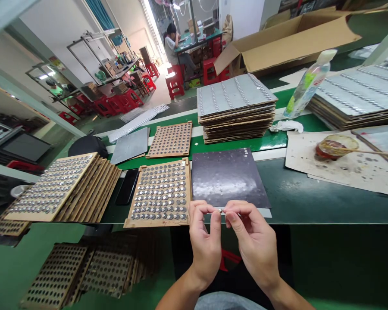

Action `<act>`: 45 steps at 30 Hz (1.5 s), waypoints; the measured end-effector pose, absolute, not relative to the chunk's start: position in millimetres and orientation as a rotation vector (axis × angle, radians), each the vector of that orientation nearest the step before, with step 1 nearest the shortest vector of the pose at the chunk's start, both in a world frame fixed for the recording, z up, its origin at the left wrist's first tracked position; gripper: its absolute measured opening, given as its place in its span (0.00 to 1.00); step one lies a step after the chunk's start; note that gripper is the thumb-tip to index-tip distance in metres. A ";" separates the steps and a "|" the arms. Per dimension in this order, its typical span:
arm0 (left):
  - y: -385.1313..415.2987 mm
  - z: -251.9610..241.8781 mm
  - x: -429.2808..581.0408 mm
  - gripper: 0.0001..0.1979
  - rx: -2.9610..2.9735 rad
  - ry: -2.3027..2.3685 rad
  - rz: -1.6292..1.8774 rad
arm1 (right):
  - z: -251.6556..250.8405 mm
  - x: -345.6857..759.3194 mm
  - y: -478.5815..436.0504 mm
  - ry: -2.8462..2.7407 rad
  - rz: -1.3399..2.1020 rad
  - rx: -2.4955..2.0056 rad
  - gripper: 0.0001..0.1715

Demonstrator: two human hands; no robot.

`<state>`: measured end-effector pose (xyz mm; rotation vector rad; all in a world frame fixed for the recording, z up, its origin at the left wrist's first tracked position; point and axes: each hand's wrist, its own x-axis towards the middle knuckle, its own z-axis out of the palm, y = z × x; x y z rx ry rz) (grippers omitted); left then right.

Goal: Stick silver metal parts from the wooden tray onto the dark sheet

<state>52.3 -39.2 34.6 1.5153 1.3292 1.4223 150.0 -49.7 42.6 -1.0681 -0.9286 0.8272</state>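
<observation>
At the front edge of the bench, my left hand [206, 241] pinches a tiny shiny metal piece [220, 211] between thumb and forefinger. My right hand [255, 239] is closed too, its fingertips meeting at the piece's other side; whether they hold a second part is hidden. Just beyond both hands lies a dark flat sheet [229, 178] with a few small metal pieces [245, 152] at its far right corner. Left of it, a wooden board [160, 221] carries rows of round metal parts [161, 191].
Stacked boards [84, 193] and a black phone [127, 187] are on the left. Behind stand a pile of sheets [239, 122], a plastic bottle [310, 84] and an open carton [297, 47]. A sticky amber dish [334, 146] with a stick sits right. Another person [172, 45] sits far back.
</observation>
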 end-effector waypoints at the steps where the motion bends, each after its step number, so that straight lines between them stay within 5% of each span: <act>1: -39.6 35.3 53.1 0.15 1.501 1.327 1.421 | 41.9 149.8 -50.1 -0.915 0.825 -1.076 0.13; 21: -43.0 35.0 52.7 0.15 1.488 1.169 1.440 | 41.8 152.9 -53.4 -0.874 0.761 -1.132 0.14; 38: -38.3 34.4 51.6 0.11 1.512 1.086 1.495 | 31.8 152.6 -54.0 -0.776 1.084 -0.860 0.17; 45: -39.5 33.7 52.5 0.11 1.584 1.154 1.498 | 40.4 149.5 -53.0 -0.889 0.937 -0.936 0.09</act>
